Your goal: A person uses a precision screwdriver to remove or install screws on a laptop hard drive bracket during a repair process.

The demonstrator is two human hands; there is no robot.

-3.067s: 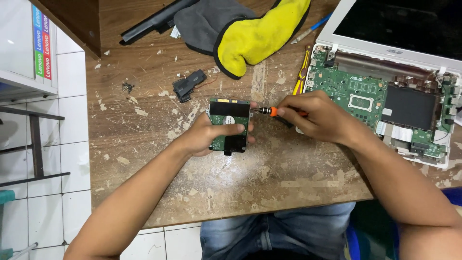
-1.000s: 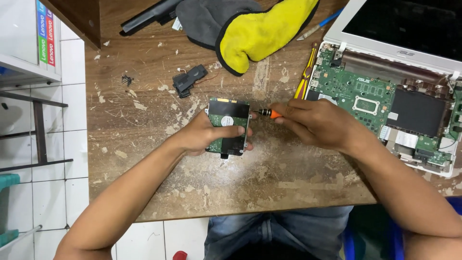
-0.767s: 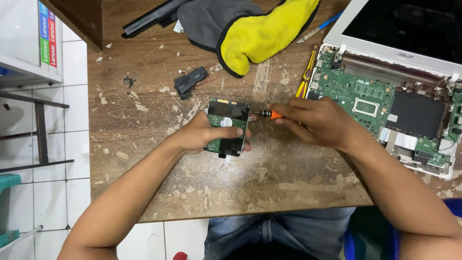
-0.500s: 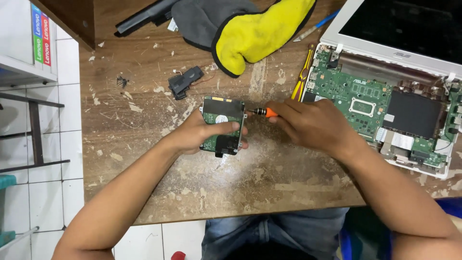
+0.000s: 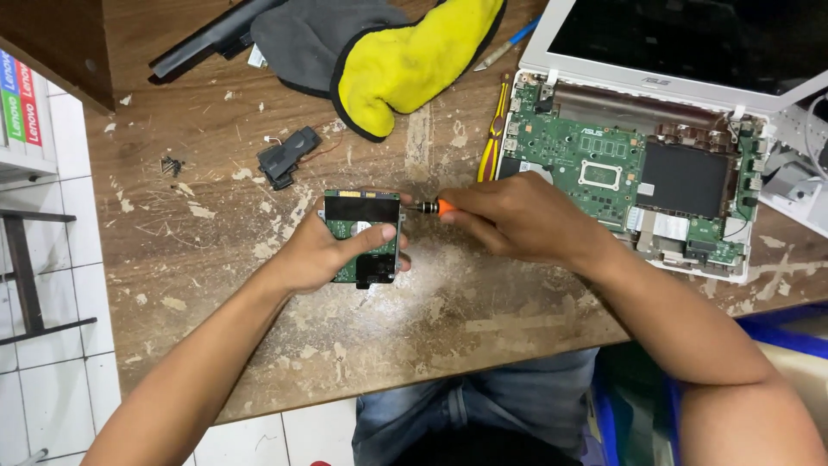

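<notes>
1. Head view: the left hand (image 5: 323, 250) lies over a small hard drive (image 5: 362, 237) near the middle of the worktop (image 5: 207, 259). Its grip is closed around the drive, thumb across the green board face and fingers under the left side, so the drive is pinned flat on the wood.
2. The right hand (image 5: 517, 216) has its grip pinched on a small screwdriver (image 5: 429, 207) with an orange collar. The tip meets the drive's upper right corner, lying almost level with the worktop.
3. To do this step well, I judge the tip should sit square in the screw head before any turn, with the left hand pressing down so that the drive cannot spin. A light push along the shaft would guard against slipping onto the green board.
4. An opened white laptop (image 5: 638, 164) sits at the right far corner, its green board and black panel bare, well apart from the drive.
5. A yellow and grey glove (image 5: 405, 60) lies along the far edge, with a long black bar (image 5: 216, 34) to its left.
6. A small black part (image 5: 285, 155) rests between the glove and the drive; a yellow-handled tool (image 5: 493, 138) lies just beside the laptop.
7. Off the left far corner stand flat boxes (image 5: 17, 103) with blue, green and red strip labels on their spines.
</notes>
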